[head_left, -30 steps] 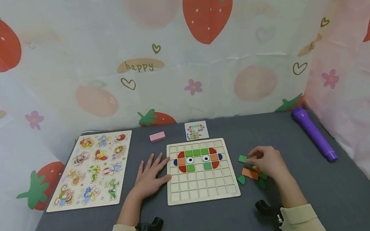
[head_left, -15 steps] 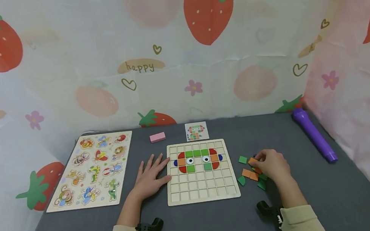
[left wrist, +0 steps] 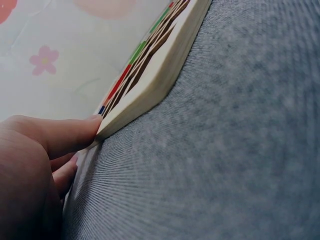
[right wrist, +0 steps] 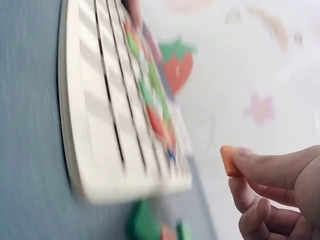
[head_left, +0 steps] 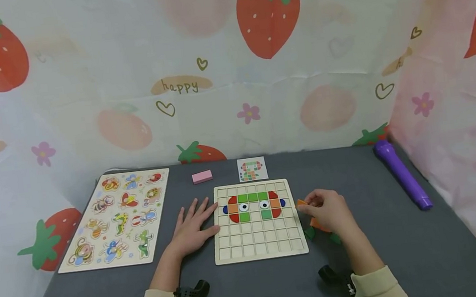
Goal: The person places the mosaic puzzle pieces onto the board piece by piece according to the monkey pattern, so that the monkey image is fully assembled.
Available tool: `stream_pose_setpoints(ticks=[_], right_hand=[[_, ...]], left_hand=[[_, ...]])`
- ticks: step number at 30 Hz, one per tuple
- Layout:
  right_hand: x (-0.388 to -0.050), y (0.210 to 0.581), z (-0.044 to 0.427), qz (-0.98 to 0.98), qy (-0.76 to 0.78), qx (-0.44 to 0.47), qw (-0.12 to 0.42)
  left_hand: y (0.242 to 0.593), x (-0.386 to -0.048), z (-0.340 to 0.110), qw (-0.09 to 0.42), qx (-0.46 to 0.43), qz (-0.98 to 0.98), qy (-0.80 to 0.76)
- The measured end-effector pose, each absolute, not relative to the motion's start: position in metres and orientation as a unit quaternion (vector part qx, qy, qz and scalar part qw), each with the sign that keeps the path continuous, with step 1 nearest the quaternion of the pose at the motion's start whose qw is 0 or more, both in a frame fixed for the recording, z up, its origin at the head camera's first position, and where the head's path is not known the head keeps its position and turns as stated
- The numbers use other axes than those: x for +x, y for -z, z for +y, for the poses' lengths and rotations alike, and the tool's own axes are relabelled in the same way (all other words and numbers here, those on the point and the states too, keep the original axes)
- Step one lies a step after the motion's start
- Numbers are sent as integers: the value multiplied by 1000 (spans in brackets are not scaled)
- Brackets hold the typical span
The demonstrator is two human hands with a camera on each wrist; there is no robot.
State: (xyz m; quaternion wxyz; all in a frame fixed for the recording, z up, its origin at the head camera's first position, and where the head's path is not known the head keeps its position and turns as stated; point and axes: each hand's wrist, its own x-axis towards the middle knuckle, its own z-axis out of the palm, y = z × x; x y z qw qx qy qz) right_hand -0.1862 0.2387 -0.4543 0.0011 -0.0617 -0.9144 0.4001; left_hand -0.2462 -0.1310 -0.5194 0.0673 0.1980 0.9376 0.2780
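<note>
My right hand (head_left: 327,209) pinches an orange tile (right wrist: 229,161) between thumb and fingers, just off the right edge of the wooden grid board (head_left: 260,250). Coloured tiles fill cells in the board's upper rows: red rounded corners, green and orange squares, two eye tiles and blue end pieces. The left hand (head_left: 191,228) lies with its fingers spread, thumb and fingertips touching the board's left edge. Below the right hand lie loose orange tiles (head_left: 318,225) and green tiles (head_left: 310,233), partly hidden by it.
Behind the board lies a small pattern card (head_left: 252,169), with a pink block (head_left: 202,176) to its left. A board of cartoon insects and animals (head_left: 118,221) lies at the left. A purple cylinder (head_left: 401,175) lies at the far right.
My right hand has picked an orange tile out of the loose pile and carried it left, to the board's right edge. The left hand stays in place.
</note>
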Motion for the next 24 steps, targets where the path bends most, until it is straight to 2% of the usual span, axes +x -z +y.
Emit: stream_pose_setpoints(ticks=[7,17,24], right_hand=[[-177,447,188,-908,-418,-18,-5],[-195,483,134,-885,-464,-4,-40],[-199,493,120,-903,-430,-12,0]], left_hand=[[521,-247,-129,69,202,936,-280],[522,-247,-133,70,202,937,-276],[522,-247,-132,69,207,936,-275]])
